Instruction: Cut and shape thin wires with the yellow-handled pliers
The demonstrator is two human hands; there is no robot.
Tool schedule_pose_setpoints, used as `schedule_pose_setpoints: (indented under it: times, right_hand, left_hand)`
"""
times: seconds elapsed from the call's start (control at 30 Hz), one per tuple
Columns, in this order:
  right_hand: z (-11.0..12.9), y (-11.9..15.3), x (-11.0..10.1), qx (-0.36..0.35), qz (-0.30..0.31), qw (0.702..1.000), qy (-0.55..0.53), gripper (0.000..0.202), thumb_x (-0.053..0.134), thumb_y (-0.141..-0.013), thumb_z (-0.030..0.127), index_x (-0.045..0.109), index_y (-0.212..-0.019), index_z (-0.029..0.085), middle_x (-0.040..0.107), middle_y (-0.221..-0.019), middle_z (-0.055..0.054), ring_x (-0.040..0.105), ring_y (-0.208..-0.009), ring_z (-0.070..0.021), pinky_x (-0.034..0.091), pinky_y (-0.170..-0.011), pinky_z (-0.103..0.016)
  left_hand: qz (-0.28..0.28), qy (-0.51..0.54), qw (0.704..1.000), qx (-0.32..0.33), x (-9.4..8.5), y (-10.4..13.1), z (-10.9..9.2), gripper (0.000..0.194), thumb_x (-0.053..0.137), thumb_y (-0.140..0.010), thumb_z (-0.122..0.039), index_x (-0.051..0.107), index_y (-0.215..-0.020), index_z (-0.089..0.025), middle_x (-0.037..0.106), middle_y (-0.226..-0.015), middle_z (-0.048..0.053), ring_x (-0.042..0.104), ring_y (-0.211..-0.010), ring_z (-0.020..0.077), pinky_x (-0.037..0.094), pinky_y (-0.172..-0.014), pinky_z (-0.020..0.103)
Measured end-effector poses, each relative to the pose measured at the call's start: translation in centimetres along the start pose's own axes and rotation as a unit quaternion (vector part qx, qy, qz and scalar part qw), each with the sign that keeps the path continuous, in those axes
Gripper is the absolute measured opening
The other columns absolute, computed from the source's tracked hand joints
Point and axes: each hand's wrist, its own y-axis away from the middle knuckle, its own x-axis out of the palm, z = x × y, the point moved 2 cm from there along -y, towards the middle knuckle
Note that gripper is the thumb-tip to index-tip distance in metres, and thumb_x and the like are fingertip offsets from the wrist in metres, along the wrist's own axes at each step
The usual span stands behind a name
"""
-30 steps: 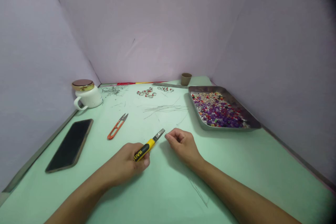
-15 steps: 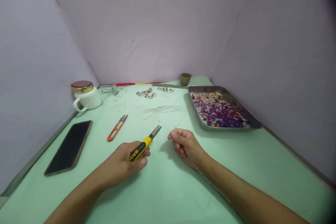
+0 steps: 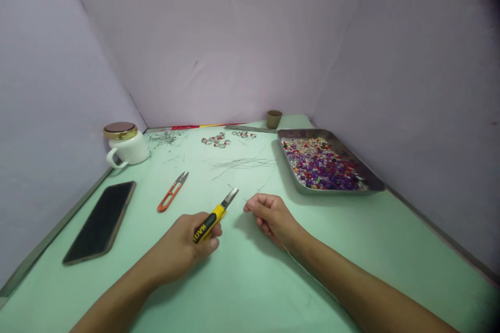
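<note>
Some thin wire (image 3: pixel 245 200) is pinched by the right hand (image 3: pixel 271 217); the left hand (image 3: pixel 190 242) grips black-and-yellow pliers (image 3: pixel 216 215).

The tray (image 3: pixel 339 192) is smooth metal, the beads (image 3: pixel 324 167) inside it glossy. Left of the tray, the pliers (image 3: pixel 216 216) look part shiny metal, part smooth plastic. Farther left, the phone (image 3: pixel 100 223) is glossy and the mug (image 3: pixel 132 149) looks glazed. The tabletop (image 3: pixel 234 286) beneath the tray looks matt.
</note>
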Motion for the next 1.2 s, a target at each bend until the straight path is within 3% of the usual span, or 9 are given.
schedule_pose_setpoints:
  times: [0.4,0.63,0.83,1.0,1.2]
  right_hand:
    - [-0.5,-0.1,0.1,-0.002,-0.012,0.999,0.032,0.024,0.061,-0.065,0.038,0.054,-0.062,0.015,0.042,-0.037,0.009,0.026,-0.027,-0.0015,0.016,-0.028,-0.015]
    - [-0.4,0.0,-0.1,0.049,0.079,0.994,-0.056,0.048,0.044,-0.075,0.053,0.063,-0.076,0.009,0.058,-0.052,-0.003,0.049,-0.036,-0.0092,0.039,-0.035,-0.021]
    - [-0.3,0.0,-0.2,0.026,0.052,0.998,0.005,0.03,0.058,-0.07,0.041,0.062,-0.073,0.011,0.05,-0.046,0.004,0.038,-0.032,-0.0042,0.029,-0.03,-0.015]
    - [0.1,0.2,-0.2,0.013,0.049,0.996,0.067,0.025,0.058,-0.069,0.038,0.06,-0.065,0.013,0.041,-0.037,0.008,0.03,-0.027,-0.0026,0.022,-0.027,-0.015]
    - [0.3,0.2,-0.2,0.012,0.051,0.99,0.13,0.022,0.056,-0.069,0.034,0.059,-0.061,0.013,0.041,-0.036,0.008,0.029,-0.026,-0.0026,0.019,-0.028,-0.016]
  left_hand:
    - [-0.051,-0.049,0.998,0.0,0.2,-0.4,0.5,0.011,0.047,-0.07,-0.027,0.049,-0.072,-0.017,0.042,-0.06,-0.004,0.037,-0.054,0.0104,0.029,-0.052,0.022]
    - [-0.103,-0.033,0.994,0.011,-1.0,-0.2,0.8,0.012,0.047,-0.072,-0.028,0.049,-0.074,-0.017,0.045,-0.065,-0.003,0.042,-0.059,0.0118,0.034,-0.057,0.023]
    - [-0.109,-0.036,0.993,-0.001,-1.5,0.2,0.1,0.009,0.047,-0.071,-0.027,0.048,-0.072,-0.018,0.042,-0.061,-0.005,0.039,-0.056,0.011,0.032,-0.055,0.022]
    - [-0.101,-0.049,0.994,-0.007,-1.4,0.0,0.7,0.01,0.047,-0.072,-0.028,0.048,-0.074,-0.018,0.042,-0.061,-0.005,0.038,-0.056,0.011,0.031,-0.053,0.022]
    - [-0.096,-0.043,0.994,-0.007,-1.8,0.3,0.5,0.013,0.046,-0.073,-0.03,0.049,-0.076,-0.017,0.04,-0.061,-0.004,0.036,-0.056,0.0105,0.03,-0.052,0.022]
